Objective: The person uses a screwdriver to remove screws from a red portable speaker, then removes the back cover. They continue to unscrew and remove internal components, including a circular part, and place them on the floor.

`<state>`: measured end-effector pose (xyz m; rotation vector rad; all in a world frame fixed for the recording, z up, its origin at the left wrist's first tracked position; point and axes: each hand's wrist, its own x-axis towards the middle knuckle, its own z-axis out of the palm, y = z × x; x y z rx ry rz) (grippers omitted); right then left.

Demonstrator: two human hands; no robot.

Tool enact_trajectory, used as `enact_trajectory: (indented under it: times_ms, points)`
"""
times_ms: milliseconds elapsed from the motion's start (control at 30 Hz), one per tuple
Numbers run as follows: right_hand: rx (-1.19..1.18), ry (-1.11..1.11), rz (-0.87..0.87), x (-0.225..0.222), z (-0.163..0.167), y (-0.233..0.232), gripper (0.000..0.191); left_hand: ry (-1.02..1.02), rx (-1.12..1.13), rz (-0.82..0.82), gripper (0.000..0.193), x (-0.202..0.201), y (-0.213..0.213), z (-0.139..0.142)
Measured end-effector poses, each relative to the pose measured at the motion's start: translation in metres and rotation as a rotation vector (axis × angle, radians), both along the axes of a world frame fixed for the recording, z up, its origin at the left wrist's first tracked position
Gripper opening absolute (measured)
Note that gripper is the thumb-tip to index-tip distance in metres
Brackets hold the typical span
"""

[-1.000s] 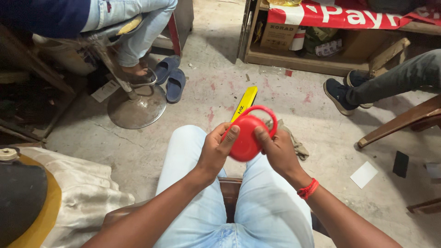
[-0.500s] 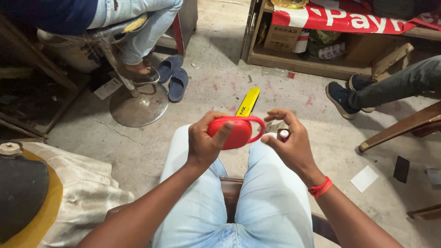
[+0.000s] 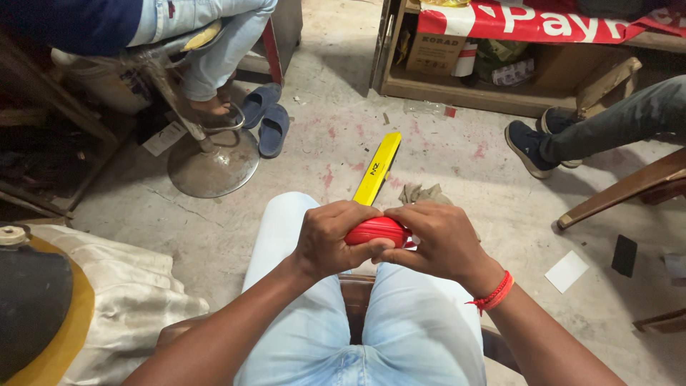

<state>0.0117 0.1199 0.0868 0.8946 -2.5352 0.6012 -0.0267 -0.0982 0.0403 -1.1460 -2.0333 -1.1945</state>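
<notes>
Both my hands are wrapped around a rounded red object [image 3: 376, 230] held above my knees. My left hand [image 3: 330, 238] grips its left side with the thumb under it. From the right, my right hand [image 3: 439, 239] covers it, fingers curled over the top; a red thread band sits on that wrist. Only a small strip of the red object shows between the fingers. A yellow flat bar [image 3: 378, 169] lies on the concrete floor just beyond my hands. I sit in light blue jeans on a wooden seat.
A metal stool base [image 3: 212, 169] and a pair of blue slippers [image 3: 263, 118] stand at the upper left, with a seated person's legs above. Another person's shoe [image 3: 527, 146] is at right. A wooden shelf [image 3: 457, 96], a white card [image 3: 567, 271] and a cloth-covered yellow-rimmed object [image 3: 43, 314] surround me.
The red object was held up with its loop visible; my right hand let go briefly, then came back. Now both hands close over it, lower and nearer my knees.
</notes>
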Motion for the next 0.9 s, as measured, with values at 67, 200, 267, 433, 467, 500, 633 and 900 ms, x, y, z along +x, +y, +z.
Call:
enact_trajectory:
  times_ms: [67,200,267,433,467,500,633,900]
  points:
    - [0.008,-0.021,0.004,0.0,-0.002,0.001,0.051,-0.002,0.001,-0.003,0.05,0.001,0.0,0.001]
    - [-0.02,-0.004,0.041,-0.002,-0.004,0.001,0.048,0.002,-0.006,-0.005,0.048,0.001,-0.001,0.003]
    - [-0.033,0.009,0.052,-0.001,-0.005,0.001,0.049,-0.002,-0.016,-0.013,0.047,0.0,-0.001,0.003]
    - [-0.057,-0.015,0.039,-0.001,-0.008,0.0,0.047,-0.013,-0.027,-0.024,0.046,-0.004,-0.004,0.004]
    - [-0.059,-0.005,0.034,-0.001,-0.009,0.0,0.047,-0.014,-0.02,-0.011,0.05,-0.005,-0.004,0.004]
    - [-0.077,0.009,0.031,-0.001,-0.009,0.001,0.046,-0.016,-0.012,0.0,0.053,-0.006,-0.004,0.005]
    - [-0.242,-0.086,-0.049,-0.002,-0.016,0.001,0.047,-0.246,0.15,0.05,0.076,-0.005,-0.004,0.006]
    - [-0.622,-0.395,-0.015,-0.005,-0.039,-0.009,0.046,-0.377,0.296,0.043,0.072,0.007,0.001,0.005]
